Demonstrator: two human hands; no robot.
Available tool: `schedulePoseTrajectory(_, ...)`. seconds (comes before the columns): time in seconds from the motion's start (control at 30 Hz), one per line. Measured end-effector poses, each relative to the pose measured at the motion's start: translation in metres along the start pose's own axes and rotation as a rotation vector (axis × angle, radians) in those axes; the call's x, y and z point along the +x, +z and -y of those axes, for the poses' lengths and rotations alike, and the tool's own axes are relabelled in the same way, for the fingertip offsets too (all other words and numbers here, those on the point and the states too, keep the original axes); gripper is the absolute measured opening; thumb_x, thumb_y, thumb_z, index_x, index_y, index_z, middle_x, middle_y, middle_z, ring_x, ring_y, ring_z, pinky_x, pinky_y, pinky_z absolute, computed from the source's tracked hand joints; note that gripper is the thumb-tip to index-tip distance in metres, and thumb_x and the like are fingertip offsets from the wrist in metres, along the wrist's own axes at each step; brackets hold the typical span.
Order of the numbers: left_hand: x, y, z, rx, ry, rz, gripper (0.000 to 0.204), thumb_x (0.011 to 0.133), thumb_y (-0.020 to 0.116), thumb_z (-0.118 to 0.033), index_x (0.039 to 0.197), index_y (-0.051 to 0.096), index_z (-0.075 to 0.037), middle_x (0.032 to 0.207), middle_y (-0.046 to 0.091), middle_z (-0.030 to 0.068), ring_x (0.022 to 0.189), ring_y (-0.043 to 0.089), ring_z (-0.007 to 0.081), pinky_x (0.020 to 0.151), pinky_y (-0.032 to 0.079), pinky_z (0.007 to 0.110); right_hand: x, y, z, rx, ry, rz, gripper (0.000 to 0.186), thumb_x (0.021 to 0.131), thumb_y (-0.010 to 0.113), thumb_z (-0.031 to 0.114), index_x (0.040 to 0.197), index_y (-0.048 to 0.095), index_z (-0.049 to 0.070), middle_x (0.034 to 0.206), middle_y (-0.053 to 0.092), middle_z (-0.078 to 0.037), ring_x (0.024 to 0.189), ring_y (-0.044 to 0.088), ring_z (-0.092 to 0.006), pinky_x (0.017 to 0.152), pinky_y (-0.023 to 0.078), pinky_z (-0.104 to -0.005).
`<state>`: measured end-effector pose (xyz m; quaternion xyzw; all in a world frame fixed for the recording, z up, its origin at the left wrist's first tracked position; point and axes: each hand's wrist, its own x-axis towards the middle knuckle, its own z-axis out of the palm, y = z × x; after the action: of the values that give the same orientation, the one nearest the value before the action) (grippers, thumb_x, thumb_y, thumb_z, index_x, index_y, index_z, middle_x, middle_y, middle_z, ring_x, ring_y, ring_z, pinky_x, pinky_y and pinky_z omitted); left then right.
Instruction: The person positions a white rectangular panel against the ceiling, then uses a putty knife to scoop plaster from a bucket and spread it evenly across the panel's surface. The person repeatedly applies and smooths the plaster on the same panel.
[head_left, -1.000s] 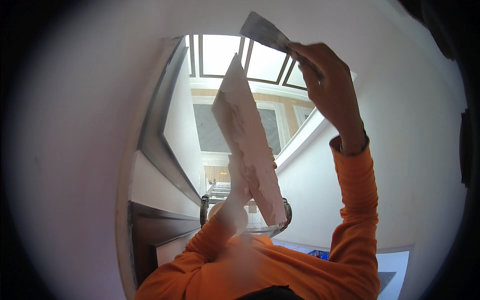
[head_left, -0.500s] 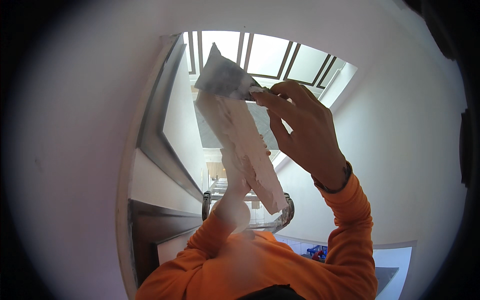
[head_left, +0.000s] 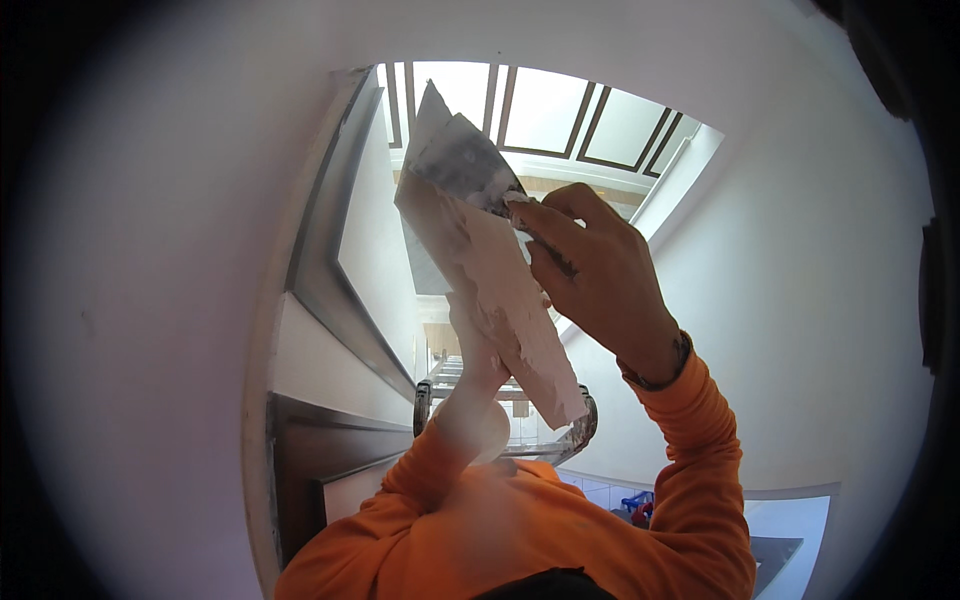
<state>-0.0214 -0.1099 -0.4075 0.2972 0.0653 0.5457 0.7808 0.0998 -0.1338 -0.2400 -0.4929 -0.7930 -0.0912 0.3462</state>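
In my right hand [head_left: 605, 270] is a putty knife [head_left: 455, 155], pinched near the base of its wide grey blade. Whitish putty [head_left: 515, 205] clings by the fingertips. The blade overlaps the far end of a long flat board [head_left: 540, 365] coated with pale, ragged-edged putty. From below and behind, my left hand [head_left: 472, 335] supports this board; most of its fingers are hidden, with only a few tips showing at the right edge. The board slants from upper left to lower right.
Below stands a ladder [head_left: 445, 375] with dark-capped rails. A dark-framed panelled door or wall [head_left: 330, 290] runs along the left, and a white wall [head_left: 770, 350] along the right. Blue and red items [head_left: 635, 505] lie low at the right.
The putty knife has swung and moved slightly down and right, uncovering more of the board's far tip. My right hand has shifted slightly down and left.
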Motion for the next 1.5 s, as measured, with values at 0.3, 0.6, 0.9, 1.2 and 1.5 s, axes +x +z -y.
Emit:
schedulePoseTrajectory(0.3,0.01,0.006,0.005,-0.086,0.08,-0.291,0.078,0.1,0.031,-0.076,0.155,0.037,-0.021,0.146,0.048,0.0054,0.134,0.05,0.0242,0.109,0.047,0.045,-0.024,0.003,0.01,0.123,0.082,0.104,0.036,0.085,0.07,0.011,0.121,0.069,0.011,0.098,0.061,-0.01,0.078,0.067,-0.0287,0.07,0.055,-0.0408)
schedulePoseTrajectory(0.6,0.023,-0.016,0.007,-0.348,0.127,-0.156,0.078,0.098,0.032,-0.078,0.146,0.047,-0.018,0.129,0.061,0.0115,0.114,0.065,0.0286,0.099,0.056,0.046,-0.047,0.001,0.008,0.123,0.116,0.153,0.033,0.086,0.073,0.015,0.119,0.07,0.011,0.1,0.063,-0.01,0.078,0.069,-0.0287,0.068,0.058,-0.0396)
schedulePoseTrajectory(0.9,0.037,0.003,-0.009,-0.424,0.173,0.195,0.085,0.096,0.034,-0.081,0.144,0.048,-0.012,0.124,0.062,0.0154,0.109,0.066,0.032,0.1,0.055,0.054,-0.069,0.001,0.003,0.093,0.136,0.178,0.031,0.087,0.075,0.019,0.117,0.071,0.012,0.099,0.063,-0.009,0.072,0.069,-0.0268,0.063,0.058,-0.0383)
schedulePoseTrajectory(1.2,0.029,0.021,-0.011,0.008,0.184,-0.207,0.081,0.099,0.031,-0.077,0.155,0.035,-0.019,0.143,0.049,0.0084,0.13,0.054,0.0272,0.108,0.05,0.048,-0.07,-0.025,0.001,0.155,0.134,0.052,0.036,0.083,0.071,0.007,0.119,0.071,0.01,0.094,0.061,-0.009,0.065,0.066,-0.0244,0.059,0.054,-0.0381)
schedulePoseTrajectory(1.5,0.031,0.018,0.016,-0.15,0.115,-0.18,0.08,0.099,0.032,-0.076,0.157,0.033,-0.02,0.146,0.048,0.0073,0.133,0.051,0.026,0.11,0.048,0.045,-0.021,-0.02,0.006,0.115,0.096,-0.031,0.045,0.077,0.07,0.001,0.121,0.071,0.006,0.097,0.062,-0.011,0.066,0.066,-0.0227,0.06,0.055,-0.0345)
